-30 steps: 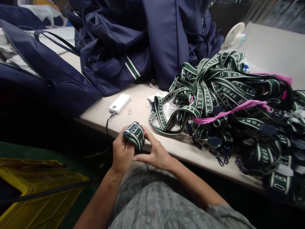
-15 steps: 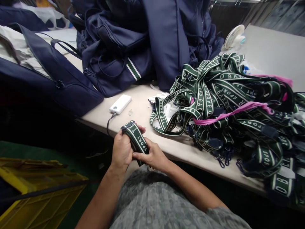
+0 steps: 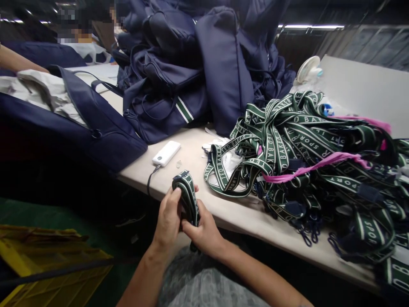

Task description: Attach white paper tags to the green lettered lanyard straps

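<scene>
Since the earlier frames the strap (image 3: 187,200) has gone from a flat-faced bundle to a narrow, edge-on fold standing upright between the hands, and the view has tipped up so more of the bags and another person's arm (image 3: 19,62) show at the far left. The left hand (image 3: 168,219) is closed around the strap's left side, thumb on top near its upper bend. The right hand (image 3: 202,230) pinches the strap's lower end from the right, fingers pressed together on it. Both hands sit just in front of the table (image 3: 198,157) edge, above the person's lap.

On the table, just beyond the hands, lies a white power bank (image 3: 166,153) with a dark cable (image 3: 150,181) running off the edge. To the right is a large heap of green lettered straps (image 3: 306,145), with a pink band (image 3: 316,162) tied across it. Behind stands a pile of navy bags (image 3: 179,72), and another navy bag (image 3: 79,128) lies at the left. A small white fan (image 3: 308,68) sits behind the heap. A yellow crate (image 3: 54,273) is on the floor at lower left.
</scene>
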Available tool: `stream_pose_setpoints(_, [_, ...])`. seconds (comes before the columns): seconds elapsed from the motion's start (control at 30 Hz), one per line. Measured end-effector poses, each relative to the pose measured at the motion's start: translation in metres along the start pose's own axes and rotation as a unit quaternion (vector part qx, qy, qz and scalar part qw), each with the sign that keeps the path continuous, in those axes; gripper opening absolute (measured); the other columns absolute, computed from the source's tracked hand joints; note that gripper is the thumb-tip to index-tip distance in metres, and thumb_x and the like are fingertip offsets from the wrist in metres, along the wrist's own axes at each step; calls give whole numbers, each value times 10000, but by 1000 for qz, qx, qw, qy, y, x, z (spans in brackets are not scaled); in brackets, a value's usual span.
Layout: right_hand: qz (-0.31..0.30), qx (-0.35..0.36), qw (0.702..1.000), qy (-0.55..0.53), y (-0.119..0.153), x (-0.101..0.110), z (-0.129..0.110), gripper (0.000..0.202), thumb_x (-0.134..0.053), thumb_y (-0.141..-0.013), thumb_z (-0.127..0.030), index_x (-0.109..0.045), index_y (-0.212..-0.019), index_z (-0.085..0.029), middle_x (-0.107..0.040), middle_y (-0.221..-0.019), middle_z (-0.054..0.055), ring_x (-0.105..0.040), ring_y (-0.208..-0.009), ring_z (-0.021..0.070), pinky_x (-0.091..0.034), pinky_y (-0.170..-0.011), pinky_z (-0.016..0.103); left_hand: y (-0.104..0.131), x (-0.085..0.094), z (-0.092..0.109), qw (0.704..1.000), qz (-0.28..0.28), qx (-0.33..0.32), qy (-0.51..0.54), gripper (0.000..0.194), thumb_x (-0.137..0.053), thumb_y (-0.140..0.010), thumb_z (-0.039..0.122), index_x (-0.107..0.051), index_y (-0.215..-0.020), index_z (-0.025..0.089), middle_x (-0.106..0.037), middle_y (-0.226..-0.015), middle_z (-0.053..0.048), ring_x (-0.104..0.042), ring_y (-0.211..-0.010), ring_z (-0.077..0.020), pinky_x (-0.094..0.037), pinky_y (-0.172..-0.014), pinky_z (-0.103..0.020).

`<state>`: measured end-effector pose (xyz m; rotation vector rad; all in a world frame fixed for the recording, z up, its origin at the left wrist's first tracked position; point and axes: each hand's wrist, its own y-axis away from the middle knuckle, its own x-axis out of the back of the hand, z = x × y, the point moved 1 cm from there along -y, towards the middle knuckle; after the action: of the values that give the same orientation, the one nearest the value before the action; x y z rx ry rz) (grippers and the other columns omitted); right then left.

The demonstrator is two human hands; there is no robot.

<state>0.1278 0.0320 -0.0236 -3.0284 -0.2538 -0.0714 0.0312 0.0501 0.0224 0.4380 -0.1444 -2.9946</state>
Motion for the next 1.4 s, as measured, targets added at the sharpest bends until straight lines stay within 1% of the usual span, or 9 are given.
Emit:
stream_pose_setpoints(0.17, [63, 30, 994, 88, -5, -4, -2, 180, -448, -927, -279, -537, -1047, -179, -612, -894, 66, -585, -789, 205, -507, -746, 344, 14, -4, -18, 975, 64, -40, -209, 413, -776, -781, 335, -702, -1163, 195, -723, -1165, -88, -625, -1160, -248, -434, -1014, -242])
stream_pose_setpoints(0.27, [64, 15, 994, 87, -2, -3, 1, 325, -541, -895, -294, -512, -1196, -175, -641, -961, 90, -623, -887, 236, -516, -841, 382, 12, 1, -26, 981, 68, -28, -177, 331, -713, -845, 367, -731, -1121, 185, -731, -1150, -101, -624, -1172, -238, -450, -993, -219])
stream_pose_setpoints(0.4, [-61, -46, 991, -107, 4, 4, -1, 656, -833, -664, -441, -521, -1190, -204, -634, -869, 8, -621, -762, 184, -537, -754, 320, 4, 10, -14, 996, 42, 49, -63, 488, -687, -824, 543, -715, -1092, 136, -737, -1119, -128, -709, -842, -220, -562, -684, -222])
stream_pose_setpoints(0.57, [-146, -103, 932, -314, 6, 2, -2, 619, -659, -763, -716, -468, -1036, -195, -589, -672, -22, -540, -472, 111, -453, -467, 224, 7, 4, 4, 996, 54, 71, -21, 587, -684, -786, 613, -626, -1172, 174, -742, -1085, -132, -542, -378, -117, -418, -300, -216])
stream_pose_setpoints(0.67, [-86, -62, 959, -262, 5, -1, 3, 600, -625, -817, -692, -476, -1121, -197, -556, -620, -40, -496, -440, 113, -422, -429, 223, 13, -1, -6, 996, 40, 66, -47, 615, -691, -771, 631, -634, -1195, 189, -739, -1095, -121, -539, -360, -120, -421, -278, -229])
stream_pose_setpoints(0.77, [-63, -22, 984, -166, 4, 7, 1, 582, -575, -879, -651, -502, -1249, -207, -602, -757, -1, -545, -555, 137, -489, -530, 262, 13, 0, -17, 997, 42, 66, -8, 573, -753, -733, 601, -691, -1076, 147, -748, -1039, -123, -720, -773, -236, -608, -632, -245])
stream_pose_setpoints(0.93, [-59, 86, 990, 92, -25, 54, -28, 343, -519, -978, -437, -706, -897, -161, -676, -818, 28, -622, -772, 167, -503, -732, 273, 0, 22, -11, 990, 103, 51, 80, 587, -860, -594, 581, -668, -989, 192, -749, -846, -39, -706, -787, -213, -607, -728, -241])
stream_pose_setpoints(1.13, [102, -26, 837, 537, -114, 137, -39, 249, -524, -929, -50, -698, -1097, -110, -705, -1132, 137, -639, -1088, 193, -471, -972, 290, -1, 45, -8, 990, 89, -51, -100, 521, -749, -743, 583, -662, -1068, 186, -733, -879, -45, -673, -711, -179, -572, -655, -206])
stream_pose_setpoints(1.4, [66, -184, 739, 644, -158, 169, 7, 200, -651, -941, -292, -664, -1022, -110, -677, -1087, 90, -653, -1026, 218, -540, -916, 417, 16, 33, -19, 990, 46, -26, -132, 437, -674, -811, 582, -670, -1018, 197, -690, -741, -24, -624, -693, -160, -524, -667, -183])
